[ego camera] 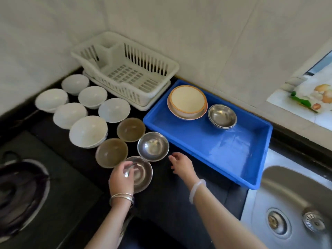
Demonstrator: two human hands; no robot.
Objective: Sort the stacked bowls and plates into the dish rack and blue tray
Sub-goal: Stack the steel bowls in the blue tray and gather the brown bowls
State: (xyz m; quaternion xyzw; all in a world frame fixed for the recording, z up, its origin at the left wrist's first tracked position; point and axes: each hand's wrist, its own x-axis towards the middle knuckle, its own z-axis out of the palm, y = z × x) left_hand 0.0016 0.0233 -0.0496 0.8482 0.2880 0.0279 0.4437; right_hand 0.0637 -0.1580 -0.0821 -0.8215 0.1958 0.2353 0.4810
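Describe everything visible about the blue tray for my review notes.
The blue tray is rectangular, plastic-looking, with a raised rim, lying flat on the dark counter between the white dish rack and the sink, along the wall. At its far end sit stacked cream, orange-rimmed dishes and stacked steel bowls; the rest of its floor is bare. The right hand is near its rim, not touching.

Thin silver bangles [122, 197] ring the left wrist, and a pale milky bangle [196, 190] circles the right, nearer the blue tray [224, 150].

head view looks steeply down, near the counter [179, 203].
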